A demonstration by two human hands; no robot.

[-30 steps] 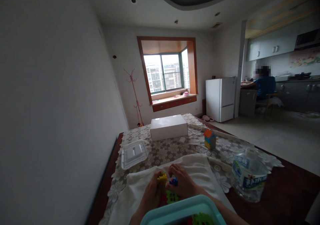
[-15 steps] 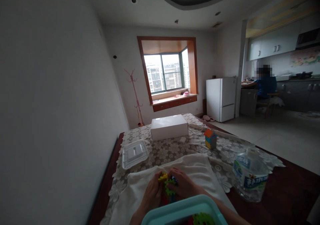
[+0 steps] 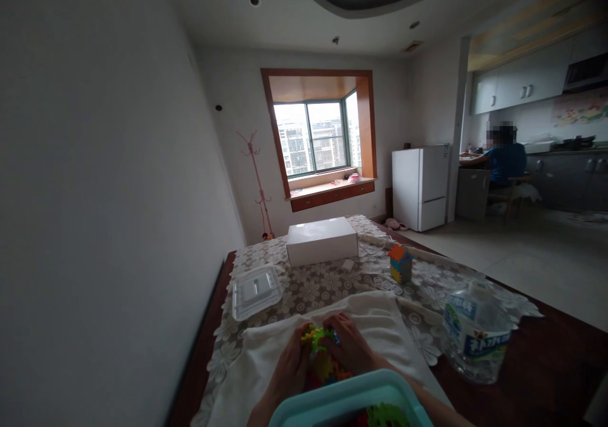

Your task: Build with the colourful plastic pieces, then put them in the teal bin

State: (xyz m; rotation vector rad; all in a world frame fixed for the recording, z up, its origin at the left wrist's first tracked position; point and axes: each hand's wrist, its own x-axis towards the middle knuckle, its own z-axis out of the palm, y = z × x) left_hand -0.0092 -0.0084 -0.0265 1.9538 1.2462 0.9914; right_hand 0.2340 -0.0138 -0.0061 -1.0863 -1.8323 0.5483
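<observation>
Just behind a teal tub (image 3: 342, 392), my left hand (image 3: 293, 360) is closed around the edge of some yellow interlocking plastic pieces (image 3: 308, 336). My right hand (image 3: 352, 346) faces it, its fingers closed on a bright green toothed piece (image 3: 319, 338) that touches the yellow ones. A bit of blue shows by the right fingers. Below, between the hands, more yellow, red and orange pieces (image 3: 323, 365) appear, partly hidden by the tub's rim. Inside the tub lies another green toothed piece (image 3: 386, 414). Under my hands is a white cloth (image 3: 375, 313).
A small block house (image 3: 400, 265) with an orange roof stands right of a white box (image 3: 323, 242). A clear lid (image 3: 256, 291) lies on the left of the table. On the right stands a large plastic bottle (image 3: 477, 335). A person in blue (image 3: 508, 164) sits in the kitchen.
The green piece has moved up from lower between my hands to beside the yellow pieces. Yellow and orange pieces now show beneath it. My right hand has shifted slightly.
</observation>
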